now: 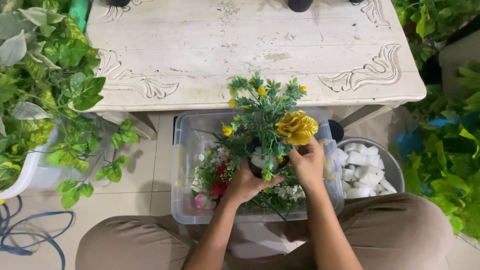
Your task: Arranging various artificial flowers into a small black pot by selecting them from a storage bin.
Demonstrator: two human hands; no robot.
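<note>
Head view: left hand (246,182) wraps around a small dark pot (260,167) packed with white foam, held above a clear plastic bin (182,165) of loose artificial flowers. Right hand (307,162) pinches the stem under a yellow rose (297,127), pressing it in among the green sprigs (260,107). Risk, as I judge it: a hard push could crumble the foam or tilt the pot, spilling stems into the bin.

A small dark pot (257,169) stuffed with white foam is held upright just above the clear plastic bin (186,165). Green sprigs with little yellow buds (261,90) rise from it, and a large yellow rose (297,127) sits on its right side, over the bin's far edge.
</note>
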